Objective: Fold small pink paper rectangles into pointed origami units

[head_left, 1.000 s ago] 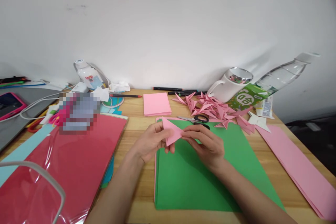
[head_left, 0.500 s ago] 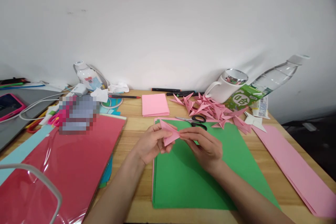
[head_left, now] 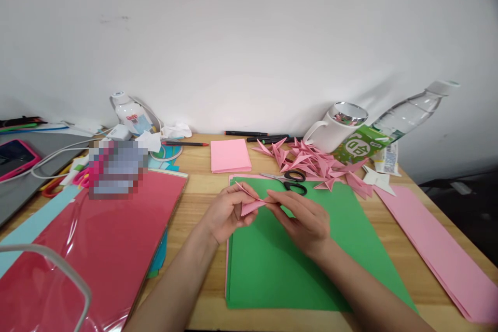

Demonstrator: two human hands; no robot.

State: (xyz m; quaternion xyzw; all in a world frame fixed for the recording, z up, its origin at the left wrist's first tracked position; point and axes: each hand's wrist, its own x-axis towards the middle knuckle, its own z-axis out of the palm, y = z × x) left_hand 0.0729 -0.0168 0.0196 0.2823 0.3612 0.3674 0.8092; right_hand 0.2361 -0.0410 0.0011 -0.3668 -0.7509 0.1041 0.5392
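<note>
A small folded pink paper piece [head_left: 250,203] is held between both hands above a green sheet [head_left: 311,270] on the wooden table. My left hand [head_left: 225,212] pinches its left side, fingers curled round it. My right hand [head_left: 307,220] presses on its right tip with fingers close together. The paper lies nearly flat, edge-on to the camera. Black-handled scissors [head_left: 290,179] lie just behind the hands at the green sheet's far edge.
A heap of folded pink pieces [head_left: 315,163], a pink paper stack [head_left: 230,155], a white mug [head_left: 334,127], a lying water bottle [head_left: 404,116] and markers [head_left: 249,134] sit at the back. Red wrapped sheets [head_left: 97,249] lie left, pink strips [head_left: 439,249] right.
The pink piece, a raised triangle one second ago, has been folded down to a thin flat shape. Both hands stayed over the green sheet and closed in on it.
</note>
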